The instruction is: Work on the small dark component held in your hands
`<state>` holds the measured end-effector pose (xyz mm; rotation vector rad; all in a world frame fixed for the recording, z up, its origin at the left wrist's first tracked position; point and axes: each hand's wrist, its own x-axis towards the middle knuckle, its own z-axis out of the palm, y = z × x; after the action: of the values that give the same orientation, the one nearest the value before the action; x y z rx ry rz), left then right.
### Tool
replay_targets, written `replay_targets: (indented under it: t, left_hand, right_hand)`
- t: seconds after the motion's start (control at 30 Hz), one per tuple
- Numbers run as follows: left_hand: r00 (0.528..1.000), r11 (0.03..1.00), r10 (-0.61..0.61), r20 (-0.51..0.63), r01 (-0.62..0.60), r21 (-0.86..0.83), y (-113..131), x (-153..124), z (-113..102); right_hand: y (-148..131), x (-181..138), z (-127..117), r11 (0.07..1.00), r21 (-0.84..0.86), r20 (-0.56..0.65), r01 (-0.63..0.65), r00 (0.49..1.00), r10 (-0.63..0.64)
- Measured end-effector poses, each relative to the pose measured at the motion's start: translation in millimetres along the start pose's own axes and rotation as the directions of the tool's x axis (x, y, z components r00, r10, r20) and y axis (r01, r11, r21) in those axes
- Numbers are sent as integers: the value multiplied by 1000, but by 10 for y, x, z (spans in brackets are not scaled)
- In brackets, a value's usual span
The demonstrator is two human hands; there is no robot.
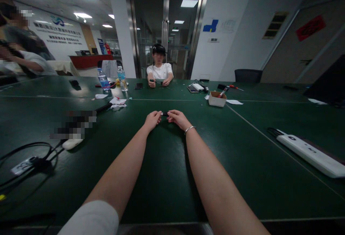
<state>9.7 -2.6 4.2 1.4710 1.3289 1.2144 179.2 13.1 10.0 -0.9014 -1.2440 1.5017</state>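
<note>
1 black object point(165, 114) sits at frame center, pinched by 2 hands: left hand point(152, 120) at its silver end, right hand point(178, 119) at its dark end, above the table point(167, 177).

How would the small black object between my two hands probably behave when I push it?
The small black object is probably stiff, as it looks straight between the left hand and the right hand. It is likely light, being small enough for fingertips to hold. Its silvery end may be slightly slippery, though too small to be sure.
</note>
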Motion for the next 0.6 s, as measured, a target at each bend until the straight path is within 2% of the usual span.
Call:
replay_targets:
  t: [0.2, 0.33, 0.47, 0.6]
  left_hand:
    - [998, 994, 63, -1, -63, -92, 24, -19, -16]
    - [1000, 989, 13, -11, -14, -150, 73, -42, -24]
    - [999, 986, 31, -29, -35, -166, 105, -54, -26]
    - [1000, 986, -21, -19, 17, -165, 109, -42, -29]
  right_hand:
    - [12, 10, -3, 1000, 21, -14, 2, 1000, -2]
    - [14, 14, -8, 1000, 7, -14, -8, 1000, 8]
    - [7, 5, -7, 1000, 7, -15, -11, 1000, 11]
    - [3, -2, -9, 1000, 4, -10, -10, 1000, 10]
